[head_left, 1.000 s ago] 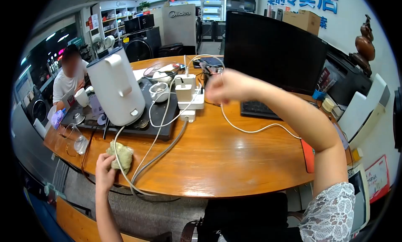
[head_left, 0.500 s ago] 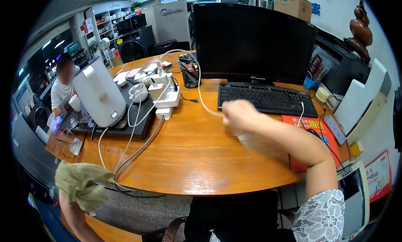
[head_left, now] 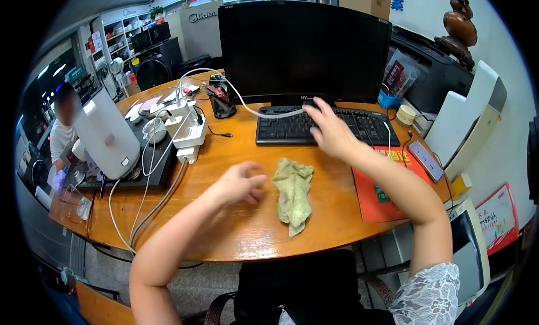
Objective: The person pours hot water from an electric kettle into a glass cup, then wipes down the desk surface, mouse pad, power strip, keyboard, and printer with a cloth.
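A crumpled green cloth (head_left: 293,196) lies on the wooden desk (head_left: 236,226). Just left of it is my left hand (head_left: 242,184), empty, with its fingers apart and slightly blurred. My right hand (head_left: 334,131) hovers over the black keyboard (head_left: 286,131), fingers spread. A white cable (head_left: 241,97) arches from the power strip (head_left: 191,133) across the keyboard's top edge, and its far end meets my right fingertips. Whether they touch the cable is hard to tell.
A black monitor (head_left: 303,50) stands behind the keyboard. To the left are a white appliance (head_left: 109,137) on a black tray and a pen holder (head_left: 220,103). A red mat (head_left: 373,204) and a phone (head_left: 425,161) lie right. A person (head_left: 63,128) sits far left.
The cloth went from my left hand at the far left onto the desk's middle, and that hand is now empty. My right hand moved up over the keyboard and its fingers spread.
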{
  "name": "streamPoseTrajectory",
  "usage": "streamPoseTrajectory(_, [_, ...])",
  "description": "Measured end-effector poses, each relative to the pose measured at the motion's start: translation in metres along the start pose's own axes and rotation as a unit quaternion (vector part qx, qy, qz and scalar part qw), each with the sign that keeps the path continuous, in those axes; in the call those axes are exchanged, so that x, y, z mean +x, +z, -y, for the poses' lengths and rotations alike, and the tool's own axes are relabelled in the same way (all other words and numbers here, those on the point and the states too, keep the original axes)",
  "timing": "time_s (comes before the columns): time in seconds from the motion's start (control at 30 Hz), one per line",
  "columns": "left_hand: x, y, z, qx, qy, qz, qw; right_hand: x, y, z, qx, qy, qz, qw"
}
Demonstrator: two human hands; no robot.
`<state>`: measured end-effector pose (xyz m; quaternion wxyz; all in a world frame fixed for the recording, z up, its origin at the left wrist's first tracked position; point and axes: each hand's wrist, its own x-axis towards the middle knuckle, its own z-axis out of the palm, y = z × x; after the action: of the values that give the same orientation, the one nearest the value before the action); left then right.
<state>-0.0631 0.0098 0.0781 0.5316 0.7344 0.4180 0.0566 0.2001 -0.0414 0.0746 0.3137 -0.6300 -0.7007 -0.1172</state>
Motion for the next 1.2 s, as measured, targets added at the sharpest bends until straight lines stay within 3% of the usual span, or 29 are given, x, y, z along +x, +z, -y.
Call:
streamPoseTrajectory(0.07, [0.016, -0.03, 0.018, 0.234, 0.118, -0.134, 0.956, -0.034, -0.009, 0.027, 0.033, -0.042, 0.033, 0.998])
streamPoseTrajectory(0.13, [0.03, -0.059, 0.028, 0.324, 0.141, -0.174, 0.919, -0.061, -0.006, 0.055, 0.004, -0.11, 0.06, 0.992])
streamPoseTrajectory(0.2, [0.047, -0.071, 0.031, 0.362, 0.138, -0.208, 0.898, -0.065, 0.002, 0.072, 0.081, -0.036, 0.165, 0.982])
streamPoseTrajectory(0.27, [0.076, -0.078, 0.051, 0.396, 0.255, -0.234, 0.85, -0.059, 0.01, 0.079, 0.043, -0.008, 0.204, 0.978])
streamPoseTrajectory(0.37, [0.093, -0.076, 0.051, 0.499, 0.248, -0.274, 0.784, -0.032, 0.0, 0.095, 0.06, 0.096, 0.333, 0.936])
streamPoseTrajectory(0.47, [0.118, -0.086, 0.044, 0.511, 0.172, -0.236, 0.809, -0.019, 0.012, 0.119, 0.036, 0.173, 0.359, 0.916])
streamPoseTrajectory(0.5, [0.128, -0.09, 0.039, 0.547, 0.115, -0.209, 0.802, -0.02, 0.024, 0.122, -0.004, 0.137, 0.329, 0.934])
streamPoseTrajectory(0.57, [0.131, -0.093, 0.037, 0.569, 0.101, -0.205, 0.79, -0.025, 0.056, 0.118, -0.084, 0.063, 0.263, 0.959])
streamPoseTrajectory(0.67, [0.105, -0.093, 0.036, 0.545, 0.133, -0.23, 0.795, -0.023, 0.073, 0.116, -0.055, 0.085, 0.276, 0.956])
streamPoseTrajectory(0.77, [0.045, -0.091, 0.047, 0.489, 0.208, -0.264, 0.805, -0.018, 0.075, 0.119, 0.066, 0.092, 0.26, 0.959])
streamPoseTrajectory(0.87, [0.011, -0.099, 0.072, 0.482, 0.198, -0.254, 0.815, -0.006, 0.106, 0.131, 0.154, 0.058, 0.257, 0.952])
streamPoseTrajectory(0.9, [0.008, -0.101, 0.082, 0.5, 0.197, -0.263, 0.801, -0.003, 0.125, 0.136, 0.145, 0.019, 0.197, 0.97])
streamPoseTrajectory(0.97, [0.006, -0.107, 0.096, 0.513, 0.245, -0.305, 0.764, 0.02, 0.153, 0.136, 0.118, 0.052, 0.179, 0.975])
streamPoseTrajectory(1.07, [-0.004, -0.103, 0.092, 0.52, 0.154, -0.337, 0.77, 0.061, 0.179, 0.134, 0.082, 0.136, 0.121, 0.98])
streamPoseTrajectory(1.1, [0.005, -0.105, 0.105, 0.525, 0.175, -0.357, 0.752, 0.075, 0.186, 0.133, 0.072, 0.169, 0.096, 0.978])
streamPoseTrajectory(1.2, [0.019, -0.098, 0.102, 0.477, 0.123, -0.383, 0.782, 0.112, 0.211, 0.126, 0.108, 0.254, 0.053, 0.96])
